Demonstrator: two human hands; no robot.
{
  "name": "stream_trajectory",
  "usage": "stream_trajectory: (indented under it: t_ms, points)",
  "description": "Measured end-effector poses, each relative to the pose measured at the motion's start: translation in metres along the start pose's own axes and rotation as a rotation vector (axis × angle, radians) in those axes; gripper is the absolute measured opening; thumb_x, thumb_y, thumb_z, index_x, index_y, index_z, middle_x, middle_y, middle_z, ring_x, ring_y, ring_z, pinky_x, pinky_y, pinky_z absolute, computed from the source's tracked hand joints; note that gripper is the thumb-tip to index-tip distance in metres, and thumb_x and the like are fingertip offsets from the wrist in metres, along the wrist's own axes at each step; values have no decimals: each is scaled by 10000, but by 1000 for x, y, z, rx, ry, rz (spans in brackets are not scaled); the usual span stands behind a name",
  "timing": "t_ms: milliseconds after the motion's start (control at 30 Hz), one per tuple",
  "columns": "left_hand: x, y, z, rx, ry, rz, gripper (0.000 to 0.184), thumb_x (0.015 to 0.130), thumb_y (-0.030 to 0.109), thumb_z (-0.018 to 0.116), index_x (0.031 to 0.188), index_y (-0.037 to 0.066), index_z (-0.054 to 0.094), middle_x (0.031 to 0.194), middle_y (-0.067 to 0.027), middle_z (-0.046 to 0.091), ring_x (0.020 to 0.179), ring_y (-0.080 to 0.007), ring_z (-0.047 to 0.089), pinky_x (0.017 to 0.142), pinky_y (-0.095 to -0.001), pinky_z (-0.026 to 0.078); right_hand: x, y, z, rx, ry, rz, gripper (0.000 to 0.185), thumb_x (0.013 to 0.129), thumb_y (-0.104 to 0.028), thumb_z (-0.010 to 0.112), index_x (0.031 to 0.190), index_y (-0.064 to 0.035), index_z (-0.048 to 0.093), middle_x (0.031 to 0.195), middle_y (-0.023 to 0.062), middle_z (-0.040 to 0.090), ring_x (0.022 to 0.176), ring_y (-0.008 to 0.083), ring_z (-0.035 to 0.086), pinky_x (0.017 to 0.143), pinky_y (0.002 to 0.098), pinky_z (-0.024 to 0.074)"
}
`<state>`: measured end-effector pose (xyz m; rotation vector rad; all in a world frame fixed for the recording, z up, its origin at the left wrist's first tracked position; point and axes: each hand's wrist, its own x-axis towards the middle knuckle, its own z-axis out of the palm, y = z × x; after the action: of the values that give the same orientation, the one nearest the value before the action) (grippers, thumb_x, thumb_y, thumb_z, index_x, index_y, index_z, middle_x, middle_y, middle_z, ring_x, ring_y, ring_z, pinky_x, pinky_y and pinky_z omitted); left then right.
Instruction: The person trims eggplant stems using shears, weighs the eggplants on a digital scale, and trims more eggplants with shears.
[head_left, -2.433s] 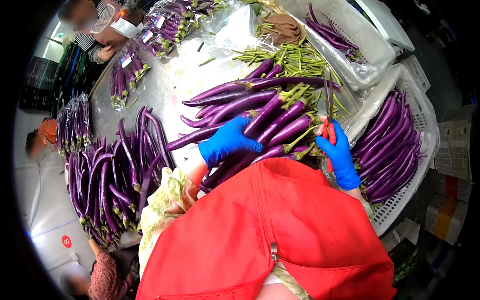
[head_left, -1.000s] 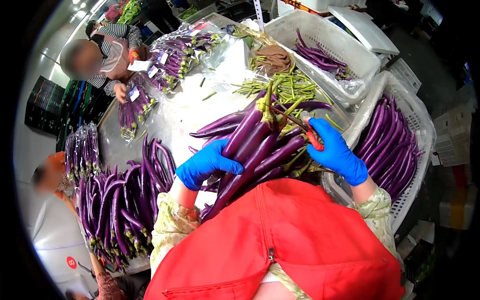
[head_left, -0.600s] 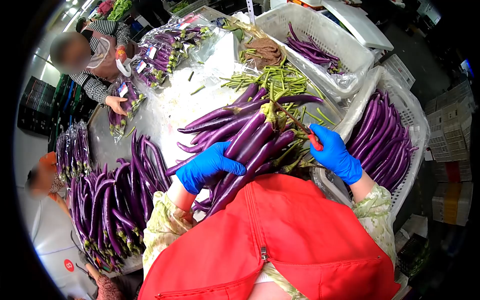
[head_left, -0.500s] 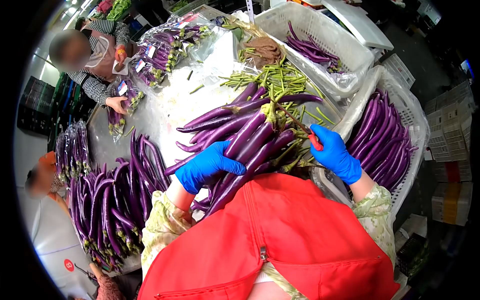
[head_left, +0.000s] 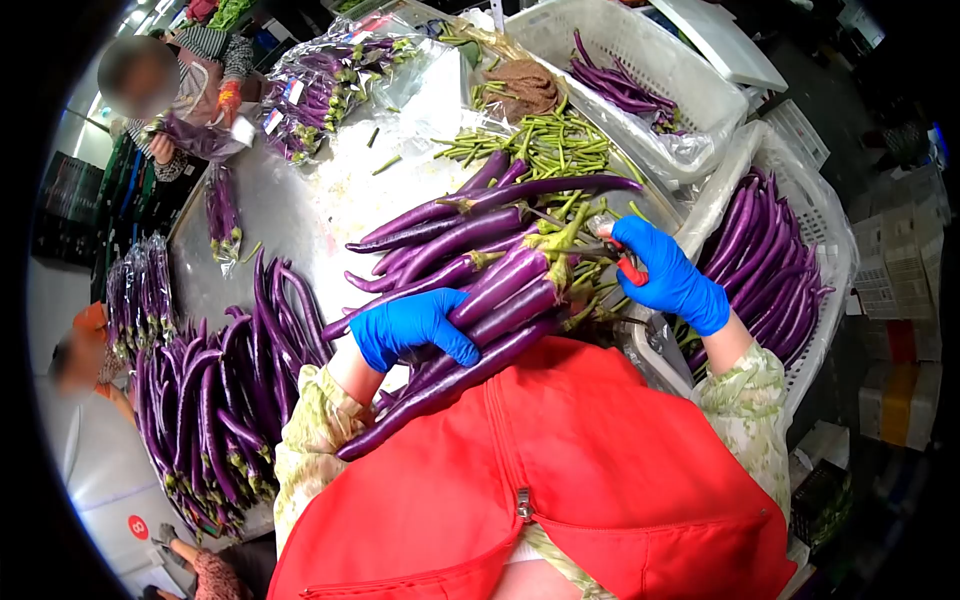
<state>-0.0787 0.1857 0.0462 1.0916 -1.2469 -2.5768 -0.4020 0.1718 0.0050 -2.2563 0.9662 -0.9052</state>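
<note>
My left hand [head_left: 415,328], in a blue glove, is wrapped round a bunch of purple eggplants [head_left: 500,308] in front of the red apron [head_left: 600,470]. Their green stem ends point to the upper right. My right hand [head_left: 670,275], also gloved in blue, grips red-handled scissors [head_left: 632,268] beside these stems; the blades are partly hidden among them. More loose eggplants [head_left: 440,235] lie on the metal table [head_left: 270,210] just behind the bunch. Cut green stems [head_left: 560,150] are heaped beyond them.
White crates with eggplants stand at the right [head_left: 835,250] and upper right [head_left: 700,90]. A large eggplant pile [head_left: 210,410] lies at the left, bagged eggplants [head_left: 320,90] at the back. A co-worker [head_left: 195,90] stands across the table; other people are at the left edge.
The held bunch has tilted, its stem ends swinging right and down towards my right hand. The scissors have turned among the stems. The co-worker has lifted a bagged bunch off the table.
</note>
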Motion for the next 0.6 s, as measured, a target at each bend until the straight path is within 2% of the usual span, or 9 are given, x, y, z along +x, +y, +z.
stream_trajectory:
  t_ms: [133,233,333,433,500,600]
  points:
    - [-2,4,5,-31,84,-37,671,595,32,768,1217,7,518,1074,-59,610,975,-148,556,897,-286,430,-9,0,8,-26,51,112,363,726,7,586,1084,-38,542,827,153,566,668,310,569,610,335,460]
    - [-1,0,6,-78,104,2,675,603,25,757,1229,7,507,1096,-67,602,994,-153,553,904,-286,427,-16,-2,20,-6,69,233,380,720,-15,602,1093,-33,534,833,159,573,661,315,572,600,338,460]
    - [0,-1,4,-67,112,27,672,619,19,743,1244,11,497,1119,-71,595,1014,-154,548,917,-286,421,-21,5,30,-51,128,254,392,716,-22,599,1101,-25,527,855,169,581,660,313,580,603,339,464]
    - [-7,4,16,-54,249,239,641,640,15,736,1238,14,504,1123,-70,595,1021,-156,547,924,-286,416,-22,7,30,-24,167,309,399,721,-21,591,1113,-15,519,892,171,588,676,298,590,610,343,466]
    - [-8,-5,5,12,371,212,606,667,16,735,1229,18,509,1123,-55,593,1006,-152,549,914,-295,426,-19,9,29,2,151,313,406,729,-22,588,1128,-12,512,917,161,584,679,277,585,611,335,462]
    - [-10,-7,4,55,499,307,608,663,8,737,1227,18,508,1099,-40,598,980,-141,553,901,-297,435,-13,7,25,-9,85,286,422,735,-21,591,1149,-13,505,932,139,566,661,244,562,606,314,451]
